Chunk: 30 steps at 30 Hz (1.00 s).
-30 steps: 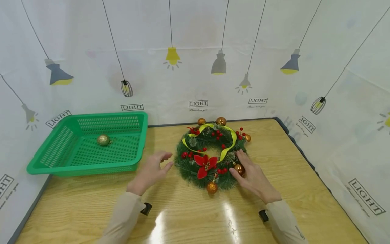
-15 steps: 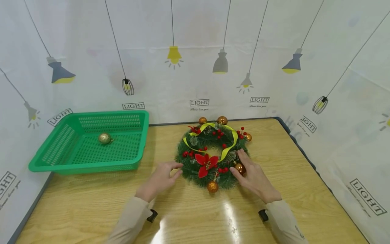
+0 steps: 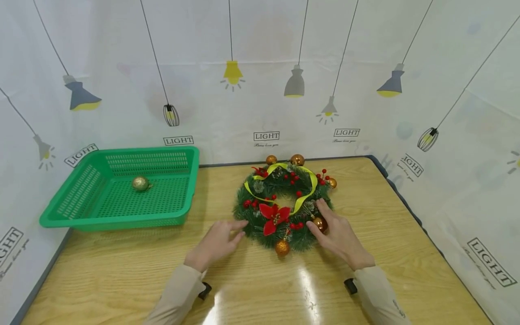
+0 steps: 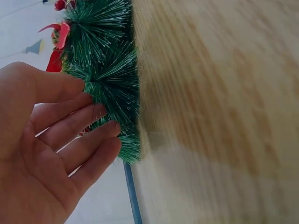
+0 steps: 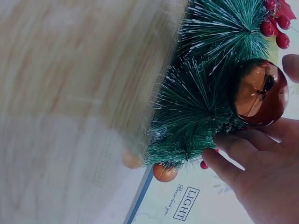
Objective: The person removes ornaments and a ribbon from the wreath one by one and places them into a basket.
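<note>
Left wrist view: left hand open, fingers nearly straight, tips touching the green needle edge of the wreath. Nothing gripped. Red poinsettia petal and a red berry show on the wreath just past the hand. Wreath lies flat on the wooden table, whose surface is motion-blurred.

Light wooden bench: grain visible, glossy varnish, glare patches near front edge. Round green wreath: bristly plastic needles, frosted tips, matt. Copper-coloured bauble on wreath: smooth, mirror-glossy. Yellow ribbon: satin sheen. Green perforated plastic basket: smooth, slightly shiny. Gold ball in basket: glittery, rough-looking. Backdrop sheet: printed, matt.
</note>
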### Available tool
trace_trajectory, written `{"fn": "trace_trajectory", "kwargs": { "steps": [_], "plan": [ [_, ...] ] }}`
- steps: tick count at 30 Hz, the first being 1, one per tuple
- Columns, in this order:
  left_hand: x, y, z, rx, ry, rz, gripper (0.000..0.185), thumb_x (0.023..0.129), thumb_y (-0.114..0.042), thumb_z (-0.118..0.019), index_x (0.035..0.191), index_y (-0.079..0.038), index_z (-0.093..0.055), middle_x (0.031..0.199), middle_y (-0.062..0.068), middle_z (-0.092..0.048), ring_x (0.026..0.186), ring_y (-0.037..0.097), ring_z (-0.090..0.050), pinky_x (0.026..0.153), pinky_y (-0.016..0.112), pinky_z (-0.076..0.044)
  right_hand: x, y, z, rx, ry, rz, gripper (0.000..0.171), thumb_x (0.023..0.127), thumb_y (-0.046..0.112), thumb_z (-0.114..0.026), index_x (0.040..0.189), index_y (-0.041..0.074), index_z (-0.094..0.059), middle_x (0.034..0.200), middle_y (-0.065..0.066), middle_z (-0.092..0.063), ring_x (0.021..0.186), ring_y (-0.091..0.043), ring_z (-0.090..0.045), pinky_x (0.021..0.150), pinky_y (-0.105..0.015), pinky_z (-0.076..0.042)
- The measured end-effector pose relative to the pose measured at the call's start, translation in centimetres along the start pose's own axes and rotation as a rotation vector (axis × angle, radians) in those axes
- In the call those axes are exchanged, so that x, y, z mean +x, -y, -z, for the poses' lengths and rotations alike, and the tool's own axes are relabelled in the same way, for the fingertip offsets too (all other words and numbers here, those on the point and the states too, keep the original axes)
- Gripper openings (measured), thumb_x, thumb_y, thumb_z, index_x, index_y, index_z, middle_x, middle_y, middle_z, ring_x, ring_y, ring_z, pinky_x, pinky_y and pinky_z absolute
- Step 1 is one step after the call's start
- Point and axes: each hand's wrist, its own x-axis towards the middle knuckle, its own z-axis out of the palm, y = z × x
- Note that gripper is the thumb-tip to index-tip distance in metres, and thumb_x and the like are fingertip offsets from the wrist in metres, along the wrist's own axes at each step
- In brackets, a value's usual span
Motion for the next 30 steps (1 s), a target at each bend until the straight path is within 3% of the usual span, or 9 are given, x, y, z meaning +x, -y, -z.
{"fn": "trace_trajectory", "kwargs": {
  "steps": [5, 7, 9, 10, 13, 14, 17, 25, 30],
  "plan": [
    [-0.21, 0.05, -0.17, 0.009, -0.005, -0.007, 0.041, 0.1, -0.011, -0.062, 0.139, 0.001, -0.059, 0.142, 0.02, -0.058, 0.035, -0.002, -0.023, 0.034, 0.012, -0.029, -0.09, 0.06, 0.03, 0.004, -0.012, 0.007, 0.075, 0.102, 0.044, -0.057, 0.156, -0.003, -0.033, 0.16, -0.026, -0.033, 0.139, -0.046, -0.045, 0.112, -0.061, -0.042],
    [-0.26, 0.07, -0.22, 0.016, -0.01, -0.004, 0.042, 0.1, -0.012, -0.062, 0.139, 0.001, -0.058, 0.143, 0.02, -0.057, 0.035, -0.003, -0.022, 0.033, 0.012, -0.028, -0.13, 0.19, 0.06, -0.001, -0.024, 0.02, 0.074, 0.102, 0.043, -0.058, 0.155, -0.003, -0.035, 0.159, -0.026, -0.036, 0.128, -0.045, -0.057, 0.11, -0.06, -0.045],
    [-0.29, 0.11, -0.25, 0.024, -0.014, 0.001, 0.042, 0.1, -0.013, -0.061, 0.14, 0.001, -0.057, 0.145, 0.02, -0.055, 0.035, -0.003, -0.022, 0.033, 0.013, -0.028, -0.17, 0.38, 0.12, -0.001, -0.03, 0.032, 0.072, 0.102, 0.041, -0.059, 0.154, -0.004, -0.037, 0.157, -0.027, -0.038, 0.093, -0.036, -0.072, 0.104, -0.056, -0.051],
    [-0.31, 0.14, -0.24, 0.024, -0.013, 0.006, 0.043, 0.1, -0.013, -0.061, 0.141, 0.001, -0.057, 0.146, 0.02, -0.054, 0.035, -0.002, -0.022, 0.033, 0.013, -0.029, -0.18, 0.47, 0.15, -0.003, -0.031, 0.037, 0.072, 0.102, 0.041, -0.059, 0.154, -0.004, -0.038, 0.157, -0.027, -0.038, 0.073, -0.028, -0.07, 0.098, -0.052, -0.055],
    [-0.34, 0.26, -0.21, 0.043, -0.014, 0.013, 0.044, 0.101, -0.014, -0.06, 0.142, 0.001, -0.055, 0.147, 0.02, -0.053, 0.035, -0.001, -0.021, 0.034, 0.015, -0.033, -0.21, 0.7, 0.2, -0.015, -0.038, 0.054, 0.07, 0.102, 0.039, -0.06, 0.152, -0.004, -0.04, 0.155, -0.027, -0.041, 0.037, -0.005, -0.035, 0.083, -0.041, -0.056],
    [-0.34, 0.32, -0.2, 0.05, -0.014, 0.013, 0.044, 0.102, -0.014, -0.06, 0.142, 0.001, -0.055, 0.148, 0.02, -0.052, 0.035, 0.0, -0.021, 0.036, 0.016, -0.034, -0.22, 0.74, 0.19, -0.015, -0.04, 0.057, 0.07, 0.102, 0.039, -0.06, 0.152, -0.004, -0.04, 0.154, -0.027, -0.041, 0.034, -0.002, -0.025, 0.079, -0.038, -0.054],
    [-0.31, 0.43, -0.15, 0.067, -0.008, 0.013, 0.044, 0.102, -0.014, -0.058, 0.143, 0.001, -0.054, 0.149, 0.02, -0.052, 0.035, 0.0, -0.022, 0.038, 0.017, -0.037, -0.22, 0.8, 0.15, -0.027, -0.052, 0.067, 0.068, 0.101, 0.038, -0.061, 0.151, -0.004, -0.042, 0.153, -0.027, -0.044, 0.035, 0.006, -0.016, 0.073, -0.033, -0.052],
    [-0.31, 0.41, 0.11, 0.047, 0.009, 0.052, 0.045, 0.103, -0.011, -0.056, 0.147, -0.001, -0.051, 0.153, 0.018, -0.047, 0.037, 0.002, -0.029, 0.036, 0.014, -0.034, -0.28, 0.79, -0.01, 0.003, -0.071, 0.083, 0.067, 0.099, 0.038, -0.064, 0.149, -0.004, -0.046, 0.149, -0.029, -0.047, 0.036, 0.007, -0.012, 0.048, -0.022, -0.038],
    [-0.23, 0.51, 0.21, 0.055, 0.016, 0.075, 0.046, 0.102, -0.009, -0.055, 0.148, -0.001, -0.049, 0.155, 0.018, -0.044, 0.037, 0.003, -0.03, 0.036, 0.015, -0.036, -0.42, 0.85, -0.2, 0.017, -0.08, 0.101, 0.067, 0.098, 0.036, -0.066, 0.148, -0.003, -0.047, 0.147, -0.03, -0.049, 0.036, 0.009, -0.011, 0.048, -0.02, -0.037]
  ]
}}
